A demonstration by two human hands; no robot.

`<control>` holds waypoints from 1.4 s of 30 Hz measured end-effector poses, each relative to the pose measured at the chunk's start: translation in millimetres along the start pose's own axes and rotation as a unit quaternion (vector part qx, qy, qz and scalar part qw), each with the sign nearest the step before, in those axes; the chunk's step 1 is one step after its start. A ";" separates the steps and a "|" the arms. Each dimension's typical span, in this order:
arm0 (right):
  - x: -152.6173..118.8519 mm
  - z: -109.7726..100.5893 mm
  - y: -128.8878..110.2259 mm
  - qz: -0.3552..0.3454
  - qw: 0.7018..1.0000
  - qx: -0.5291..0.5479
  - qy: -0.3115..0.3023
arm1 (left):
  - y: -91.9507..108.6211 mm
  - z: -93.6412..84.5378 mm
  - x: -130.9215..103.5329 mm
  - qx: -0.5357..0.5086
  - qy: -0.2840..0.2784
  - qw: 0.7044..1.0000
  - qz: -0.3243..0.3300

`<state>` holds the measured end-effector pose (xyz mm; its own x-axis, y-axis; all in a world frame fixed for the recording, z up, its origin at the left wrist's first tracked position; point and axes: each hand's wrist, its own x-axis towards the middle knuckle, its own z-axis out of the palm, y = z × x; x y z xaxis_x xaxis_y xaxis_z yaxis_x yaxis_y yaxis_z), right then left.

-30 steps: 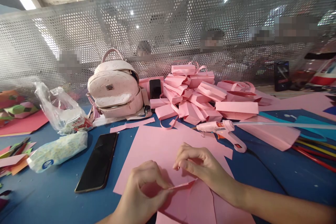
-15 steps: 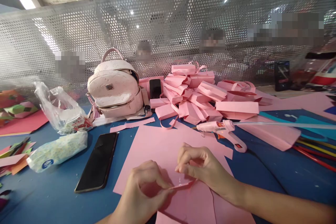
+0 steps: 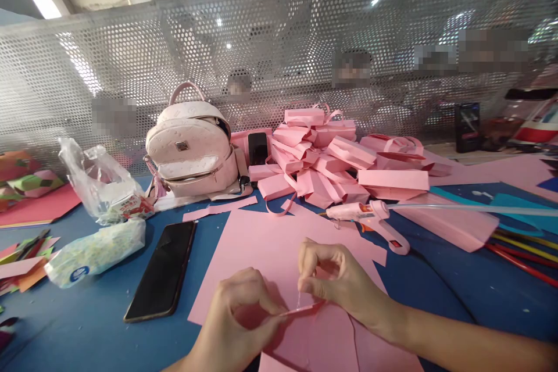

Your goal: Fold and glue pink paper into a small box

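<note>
Folded pink paper [image 3: 322, 334] lies over larger pink sheets [image 3: 250, 241] at the front middle. My left hand [image 3: 244, 317] pinches the left end of its raised upper edge. My right hand [image 3: 335, 279] is closed in a pinch just above that edge, with a thin clear strand, like glue, running down from its fingertips to the paper. A pink glue gun [image 3: 375, 218] rests on the sheets behind my right hand.
Many folded pink paper pieces [image 3: 322, 157] are heaped at the back, beside a pale backpack [image 3: 189, 148]. A black phone [image 3: 161, 273], a tissue pack [image 3: 96, 251] and a plastic bag [image 3: 98, 183] lie left. Coloured sticks [image 3: 523, 258] lie right.
My right hand has moved slightly right, and the clear strand now stretches between its fingertips and the paper edge. My left hand stays on the folded paper.
</note>
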<state>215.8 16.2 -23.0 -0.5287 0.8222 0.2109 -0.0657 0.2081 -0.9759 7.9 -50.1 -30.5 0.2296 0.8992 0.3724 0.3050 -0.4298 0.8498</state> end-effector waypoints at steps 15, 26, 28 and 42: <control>-4.1 -1.2 -6.6 -0.019 0.999 -0.028 -0.037 | 0.2 0.7 -0.4 -0.014 0.000 1.000 -0.004; -2.4 -1.3 3.9 -0.004 0.999 0.023 -0.027 | -0.5 0.6 -1.5 -0.007 -0.005 1.000 -0.014; -2.2 -1.9 6.7 0.006 0.999 0.032 -0.024 | 1.1 0.5 -0.5 -0.003 -0.004 1.000 -0.013; -0.9 -0.5 -1.0 0.034 0.998 0.007 -0.049 | -1.7 -0.5 0.1 -0.009 -0.014 1.000 -0.018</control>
<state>216.8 15.6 -22.2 -0.6131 0.7777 0.1389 -0.0383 0.1464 -0.9885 7.0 -49.2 -31.7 0.2443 0.9113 0.3314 0.2965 -0.3956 0.8692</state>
